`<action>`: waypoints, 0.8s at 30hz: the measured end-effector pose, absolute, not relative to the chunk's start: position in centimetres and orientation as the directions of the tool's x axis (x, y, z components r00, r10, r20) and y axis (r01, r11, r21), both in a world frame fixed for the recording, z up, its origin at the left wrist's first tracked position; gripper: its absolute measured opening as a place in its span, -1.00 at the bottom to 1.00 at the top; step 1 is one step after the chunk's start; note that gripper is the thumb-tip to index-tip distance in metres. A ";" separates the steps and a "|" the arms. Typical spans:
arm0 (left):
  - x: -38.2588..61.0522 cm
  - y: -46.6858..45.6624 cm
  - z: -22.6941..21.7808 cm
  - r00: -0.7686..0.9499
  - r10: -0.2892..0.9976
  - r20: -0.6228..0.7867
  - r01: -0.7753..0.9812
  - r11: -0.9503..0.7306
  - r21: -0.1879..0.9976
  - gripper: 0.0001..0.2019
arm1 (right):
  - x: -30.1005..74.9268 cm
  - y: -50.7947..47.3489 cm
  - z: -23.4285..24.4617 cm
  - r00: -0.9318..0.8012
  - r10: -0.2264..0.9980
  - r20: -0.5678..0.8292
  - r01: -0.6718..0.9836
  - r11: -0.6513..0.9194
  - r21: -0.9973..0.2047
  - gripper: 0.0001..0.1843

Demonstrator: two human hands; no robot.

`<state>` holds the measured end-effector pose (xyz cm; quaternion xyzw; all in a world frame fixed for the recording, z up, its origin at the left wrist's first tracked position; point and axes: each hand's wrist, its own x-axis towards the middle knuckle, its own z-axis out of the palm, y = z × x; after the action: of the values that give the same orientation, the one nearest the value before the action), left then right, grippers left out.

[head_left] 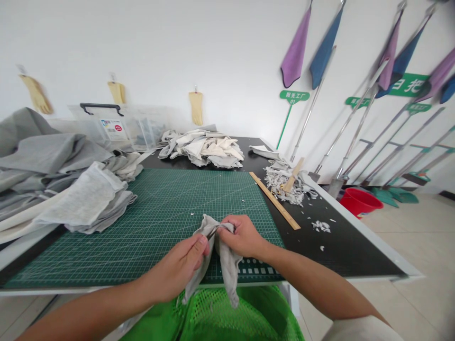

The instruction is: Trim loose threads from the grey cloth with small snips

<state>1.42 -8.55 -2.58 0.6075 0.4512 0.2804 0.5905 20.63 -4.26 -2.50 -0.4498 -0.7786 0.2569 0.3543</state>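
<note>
My left hand and my right hand both pinch a limp grey cloth piece at the near edge of a green cutting mat. Its ends hang down past the mat edge. A small dark tool tip shows between my hands, but it is too small to name. A folded pale grey fabric stack lies on the mat's left side, well away from my left hand. To my right, a wooden ruler lies along the mat's edge.
A heap of shredded white scraps and a pile of pale cloth pieces lie on the black table. Bulk grey fabric rises at left. A green mesh basket sits below the front edge, and a red bucket stands at right.
</note>
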 end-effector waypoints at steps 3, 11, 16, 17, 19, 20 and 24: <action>1.4 -8.2 -2.8 0.408 0.899 -0.159 0.269 0.048 0.962 -0.58 | 20.6 -4.2 -2.6 -0.338 0.881 0.330 0.512 0.467 -0.721 -0.80; 1.2 -8.0 -3.0 0.394 0.910 -0.131 0.318 -0.001 0.948 -0.57 | 20.7 -4.4 -2.7 -0.341 0.879 0.334 0.491 0.470 -0.733 -0.82; 1.2 -7.9 -3.0 0.394 0.909 -0.140 0.336 -0.001 0.942 -0.57 | 20.7 -4.4 -2.7 -0.337 0.882 0.329 0.487 0.462 -0.741 -0.82; 1.3 -8.0 -2.9 0.393 0.909 -0.140 0.339 -0.001 0.941 -0.57 | 20.7 -4.4 -2.7 -0.338 0.883 0.325 0.487 0.460 -0.743 -0.81; 1.3 -8.0 -2.8 0.392 0.909 -0.141 0.346 -0.004 0.938 -0.58 | 20.7 -4.3 -2.7 -0.337 0.885 0.321 0.491 0.456 -0.742 -0.82; 1.3 -8.0 -2.8 0.392 0.909 -0.141 0.350 -0.006 0.937 -0.58 | 20.7 -4.3 -2.7 -0.336 0.885 0.321 0.495 0.456 -0.740 -0.82; 1.4 -8.0 -2.7 0.391 0.911 -0.128 0.354 -0.021 0.935 -0.59 | 20.6 -4.3 -2.6 -0.341 0.882 0.324 0.507 0.463 -0.727 -0.81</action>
<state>1.44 -7.97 -2.66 0.6600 0.4793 0.2734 0.5098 20.56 -4.33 -2.60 -0.4475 -0.7761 0.2615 0.3593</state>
